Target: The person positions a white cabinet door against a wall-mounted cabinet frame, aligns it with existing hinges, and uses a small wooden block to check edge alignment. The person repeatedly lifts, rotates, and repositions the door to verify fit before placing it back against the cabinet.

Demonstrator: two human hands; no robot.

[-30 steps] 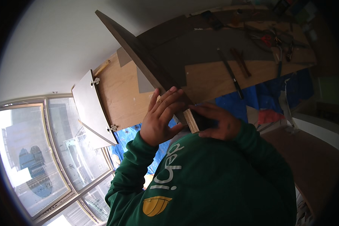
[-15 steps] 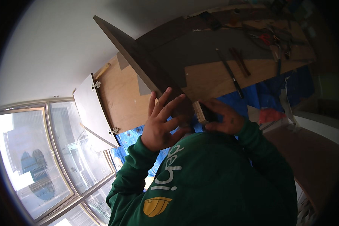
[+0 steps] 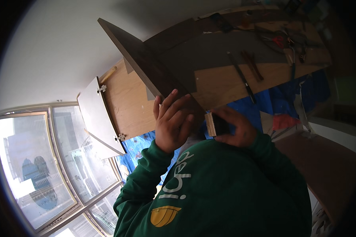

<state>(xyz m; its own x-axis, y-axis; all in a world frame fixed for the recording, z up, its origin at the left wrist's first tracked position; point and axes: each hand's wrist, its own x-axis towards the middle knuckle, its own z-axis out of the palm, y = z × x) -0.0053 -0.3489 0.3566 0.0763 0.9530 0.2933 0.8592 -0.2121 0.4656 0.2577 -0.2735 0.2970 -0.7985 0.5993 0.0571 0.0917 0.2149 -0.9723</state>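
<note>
A long dark board (image 3: 144, 65) with a lighter, narrow edge stands up at a slant above the workbench. Its near end comes down to my left hand (image 3: 172, 122), whose fingers are stretched out and spread against it; the thumb is hard to see. Close to that end, my right hand (image 3: 237, 128) is closed around a small dark block (image 3: 211, 125) with a layered, plywood-like edge facing the board. Thumb and fingers pinch the block from opposite sides. Whether block and board touch cannot be made out.
The wooden workbench (image 3: 225, 83) carries a dark long-handled tool (image 3: 241, 77), brown strips (image 3: 252, 66) and tangled tools with red handles (image 3: 279, 40). A white hinged door panel (image 3: 99, 118) stands at left, near windows (image 3: 35, 170). Blue sheeting (image 3: 281, 94) hangs below the bench.
My left hand has drawn its fingers closer together and shifted slightly along the board. My right hand has tilted the block, so its layered edge faces the camera more.
</note>
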